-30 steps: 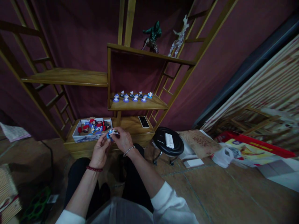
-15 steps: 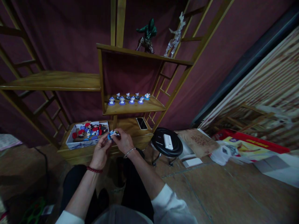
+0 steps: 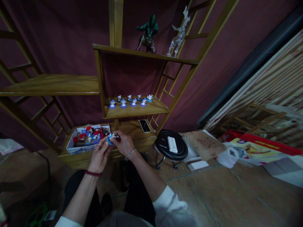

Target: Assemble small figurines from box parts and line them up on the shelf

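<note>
Between my hands is a small toy figurine (image 3: 110, 138) with a blue base and a white and dark body. My left hand (image 3: 100, 154) pinches it near the base. My right hand (image 3: 124, 143) grips its other end, and the fingers cover part of it. Just behind my left hand stands an open white box (image 3: 71, 148) filled with a jumble of red, blue and black figurines. On the small shelf (image 3: 137, 111) above, several figurines stand upright in two rows: purple-based ones (image 3: 123, 103) in front, darker ones (image 3: 129, 98) behind, and a blue-based one (image 3: 149, 98) at the right.
A phone (image 3: 144, 125) lies on the lower wooden board. To the right, a black round stool (image 3: 182, 148) holds a white object (image 3: 172, 144). A green statue (image 3: 150, 34) and a clear deer figure (image 3: 179, 36) stand on the upper shelf. Bags and boxes lie on the floor at right.
The figurine has turned slightly in my fingers, and more of its blue base shows. Both hands stay close together on it. My view has shifted a little.
</note>
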Demonstrator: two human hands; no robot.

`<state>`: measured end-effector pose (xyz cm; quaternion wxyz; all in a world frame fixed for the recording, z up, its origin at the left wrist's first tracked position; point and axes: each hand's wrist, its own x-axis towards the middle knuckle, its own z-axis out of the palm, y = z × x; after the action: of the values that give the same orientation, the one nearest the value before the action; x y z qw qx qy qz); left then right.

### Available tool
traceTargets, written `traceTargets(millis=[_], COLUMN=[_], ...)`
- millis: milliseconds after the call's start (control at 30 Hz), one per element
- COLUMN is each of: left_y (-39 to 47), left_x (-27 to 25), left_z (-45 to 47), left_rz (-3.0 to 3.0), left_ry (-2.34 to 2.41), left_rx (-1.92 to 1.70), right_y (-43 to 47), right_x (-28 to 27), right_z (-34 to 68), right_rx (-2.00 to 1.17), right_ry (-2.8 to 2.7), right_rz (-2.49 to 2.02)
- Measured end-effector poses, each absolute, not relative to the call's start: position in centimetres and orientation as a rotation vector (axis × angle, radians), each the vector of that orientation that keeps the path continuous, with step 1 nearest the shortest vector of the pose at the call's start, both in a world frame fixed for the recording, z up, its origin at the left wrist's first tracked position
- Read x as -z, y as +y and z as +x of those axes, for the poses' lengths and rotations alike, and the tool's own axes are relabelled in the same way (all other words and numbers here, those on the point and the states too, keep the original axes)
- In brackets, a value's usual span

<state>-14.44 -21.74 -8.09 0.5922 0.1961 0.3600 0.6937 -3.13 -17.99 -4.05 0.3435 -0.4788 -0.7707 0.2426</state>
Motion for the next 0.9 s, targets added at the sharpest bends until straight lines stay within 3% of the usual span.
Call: traceTargets(millis=[900], left_y=[-21.1], left_x=[8.4], left_z=[-13.5], left_rz=[0.466], left_ry=[0.841], left_rx=[-1.610], right_y=[-17.3], right_x=[4.7], right_z=[-2.2], right_rx=[-0.639], right_ry=[-1.980], right_rz=[-1.281])
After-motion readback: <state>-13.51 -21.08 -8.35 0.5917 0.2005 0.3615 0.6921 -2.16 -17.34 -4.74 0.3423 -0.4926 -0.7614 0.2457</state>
